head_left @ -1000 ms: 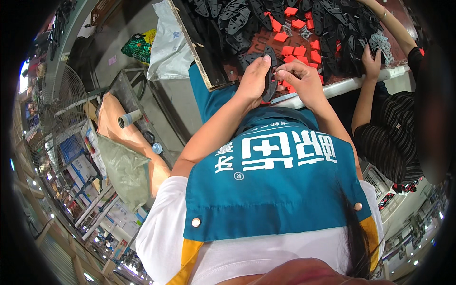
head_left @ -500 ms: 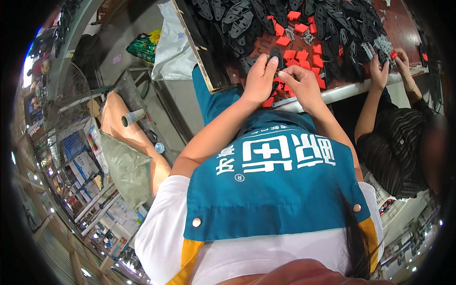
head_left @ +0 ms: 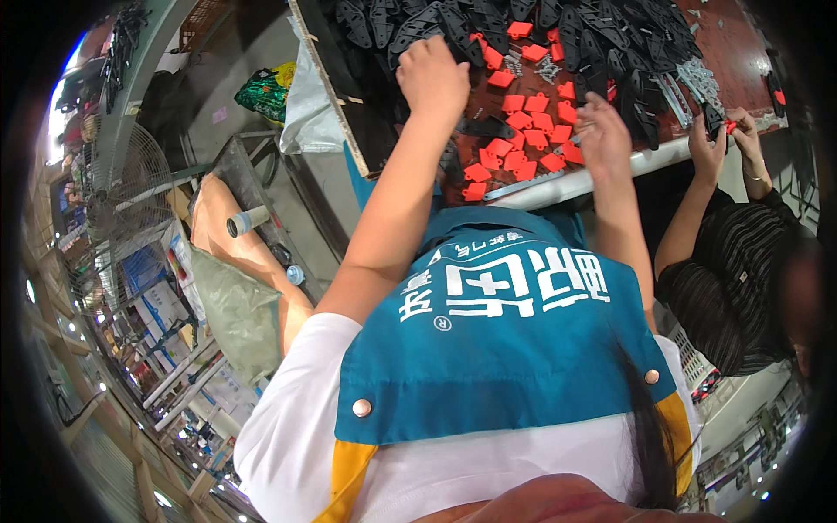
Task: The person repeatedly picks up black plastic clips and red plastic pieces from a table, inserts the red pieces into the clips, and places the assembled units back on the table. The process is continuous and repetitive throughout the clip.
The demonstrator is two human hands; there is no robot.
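My left hand point(head_left: 433, 83) reaches over the far left of the table, onto a heap of black plastic plates point(head_left: 418, 26). Its back faces up and its fingertips are bent down out of sight, so what they grip, if anything, is hidden. My right hand point(head_left: 603, 135) hovers at the table's near side, to the right of many small red plastic tabs point(head_left: 527, 118). Its fingers look loosely bent and apart, somewhat blurred, with nothing visible in them. One black plate point(head_left: 486, 128) lies apart, among the red tabs between my hands.
Silver screws point(head_left: 547, 70) lie by the red tabs, and a pile of metal pieces point(head_left: 697, 83) sits farther right. A co-worker's hands point(head_left: 728, 139) hold a black and red piece at the right. A wooden edge point(head_left: 327, 87) borders the table's left side.
Both hands were together around a black plate; now they are apart. My left hand has moved up and left onto the black heap, my right hand to the right.
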